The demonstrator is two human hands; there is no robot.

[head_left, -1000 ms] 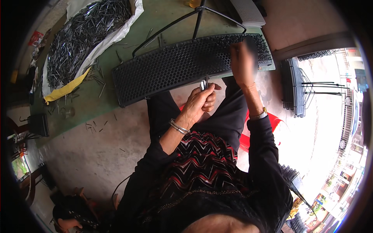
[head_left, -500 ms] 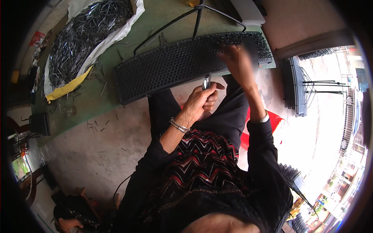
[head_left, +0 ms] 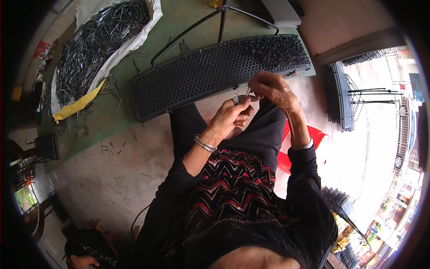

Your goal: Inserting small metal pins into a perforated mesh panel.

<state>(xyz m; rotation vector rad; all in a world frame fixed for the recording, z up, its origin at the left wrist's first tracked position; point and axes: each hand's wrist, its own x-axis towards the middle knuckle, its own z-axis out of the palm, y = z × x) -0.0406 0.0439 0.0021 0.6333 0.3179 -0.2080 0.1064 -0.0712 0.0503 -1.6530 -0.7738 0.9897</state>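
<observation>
My left hand [head_left: 232, 116] is closed around several thin shiny metal strips [head_left: 236, 97], their ends poking up above the thumb. Against it, my right hand [head_left: 275, 92] has its fingers pinched on a slim metal strip [head_left: 249, 91] by the left fingertips. Just beyond both hands, a long black perforated panel [head_left: 179, 78] leans tilted at the table edge, its honeycomb holes bare on the left and middle. Dark upright strips [head_left: 284, 50] crowd the holes at its right end.
A white sack [head_left: 154, 13] heaped with loose dark strips [head_left: 98, 49] lies on the green table [head_left: 174, 24] at the left. Black bars [head_left: 222, 22] rise behind the panel. Stacked black racks [head_left: 340, 96] stand at the right, a red stool [head_left: 309, 143] beside my leg. Strips litter the floor.
My right hand has come down and left from the panel's right end to my left hand, and now pinches a strip there. The left hand stays nearly in place.
</observation>
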